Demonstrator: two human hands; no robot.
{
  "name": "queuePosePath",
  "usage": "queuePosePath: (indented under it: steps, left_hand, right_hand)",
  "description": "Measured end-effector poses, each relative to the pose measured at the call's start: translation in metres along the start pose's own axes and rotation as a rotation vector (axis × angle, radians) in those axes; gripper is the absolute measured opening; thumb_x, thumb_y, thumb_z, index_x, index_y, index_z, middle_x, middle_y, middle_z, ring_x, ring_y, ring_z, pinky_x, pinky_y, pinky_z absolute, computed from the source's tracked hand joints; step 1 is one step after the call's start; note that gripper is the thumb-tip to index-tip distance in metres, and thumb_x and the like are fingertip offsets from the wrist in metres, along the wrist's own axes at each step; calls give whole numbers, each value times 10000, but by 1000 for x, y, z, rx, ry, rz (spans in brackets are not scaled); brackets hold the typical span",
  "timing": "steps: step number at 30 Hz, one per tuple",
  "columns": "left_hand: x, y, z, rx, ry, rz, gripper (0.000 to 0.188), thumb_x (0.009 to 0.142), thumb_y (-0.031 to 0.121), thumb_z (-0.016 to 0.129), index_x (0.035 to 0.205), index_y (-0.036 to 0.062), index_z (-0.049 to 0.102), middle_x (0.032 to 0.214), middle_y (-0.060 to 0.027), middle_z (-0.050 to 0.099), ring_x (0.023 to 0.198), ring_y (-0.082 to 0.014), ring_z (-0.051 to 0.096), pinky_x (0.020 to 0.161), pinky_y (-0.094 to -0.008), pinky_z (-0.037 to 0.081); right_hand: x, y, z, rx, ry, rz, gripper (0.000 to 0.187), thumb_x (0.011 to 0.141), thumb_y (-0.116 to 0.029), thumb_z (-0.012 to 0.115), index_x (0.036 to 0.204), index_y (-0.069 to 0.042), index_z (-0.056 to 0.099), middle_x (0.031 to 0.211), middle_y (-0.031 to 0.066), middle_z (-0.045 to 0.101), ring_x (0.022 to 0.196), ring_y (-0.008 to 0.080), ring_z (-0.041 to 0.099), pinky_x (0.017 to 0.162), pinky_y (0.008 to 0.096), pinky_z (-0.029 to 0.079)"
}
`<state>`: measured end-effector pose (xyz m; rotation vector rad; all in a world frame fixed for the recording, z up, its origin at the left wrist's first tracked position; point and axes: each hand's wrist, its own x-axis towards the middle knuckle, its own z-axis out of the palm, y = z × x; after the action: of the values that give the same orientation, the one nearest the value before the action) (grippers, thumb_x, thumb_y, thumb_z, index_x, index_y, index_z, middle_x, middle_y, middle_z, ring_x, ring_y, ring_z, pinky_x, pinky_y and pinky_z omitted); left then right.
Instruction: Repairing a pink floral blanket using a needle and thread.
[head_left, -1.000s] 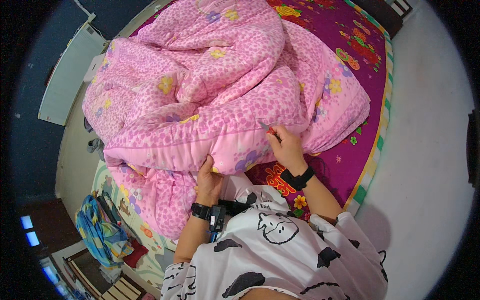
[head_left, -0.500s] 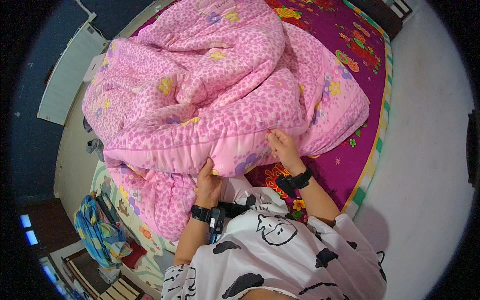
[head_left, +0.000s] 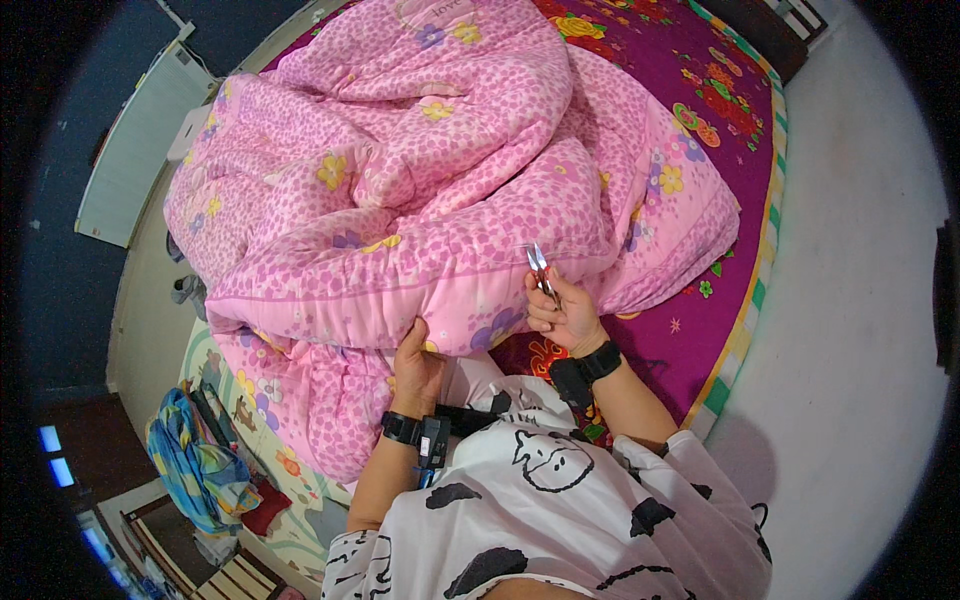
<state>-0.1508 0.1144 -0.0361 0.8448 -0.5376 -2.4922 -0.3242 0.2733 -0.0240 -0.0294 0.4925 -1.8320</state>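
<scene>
A thick pink quilt [head_left: 440, 180] with spots and yellow and purple flowers lies heaped before me. Its near edge is held by my left hand [head_left: 417, 374], the thumb on top and the other fingers mostly hidden beneath. Further right, my right hand [head_left: 566, 312] is closed around small silver thread snips [head_left: 540, 270]. Their two pointed blades stick up from the fingers, slightly apart, over the quilt's seam. A thin, thread-like line shows near the tips, too fine to make out fully.
Under the quilt spreads a purple flowered mat [head_left: 735, 190] with a green and white border. At lower left, a blue and yellow cloth bundle [head_left: 195, 460] lies by a wooden slatted piece [head_left: 240, 580]. A white panel [head_left: 140, 150] leans against the dark wall.
My right hand has turned and drawn slightly back, bringing the snips' blades into plain sight; before, they were mostly hidden. The left hand keeps its hold on the quilt.
</scene>
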Motion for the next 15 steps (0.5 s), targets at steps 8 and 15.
queuePosePath:
  steps: [8, 15]
  left_hand:
    - [1, -1, -2, 17, -5, 17, 387, 860, 156, 569, 1216, 37, 475, 1187, -71, 533, 1097, -222, 508, 953, -394, 393]
    - [-2, 0, 2, -23, -8, -2, 380, 864, 152, 561, 1216, 38, 472, 1186, -67, 531, 1103, -219, 499, 966, -389, 378]
  right_hand:
    - [3, -2, -2, 16, 6, -20, 360, 947, -378, 374, 979, -53, 524, 573, -57, 364, 392, 36, 275, 447, 207, 290]
    - [6, -7, 8, -32, 53, -26, 348, 942, -372, 389, 974, -55, 528, 560, -59, 357, 385, 36, 277, 451, 208, 283]
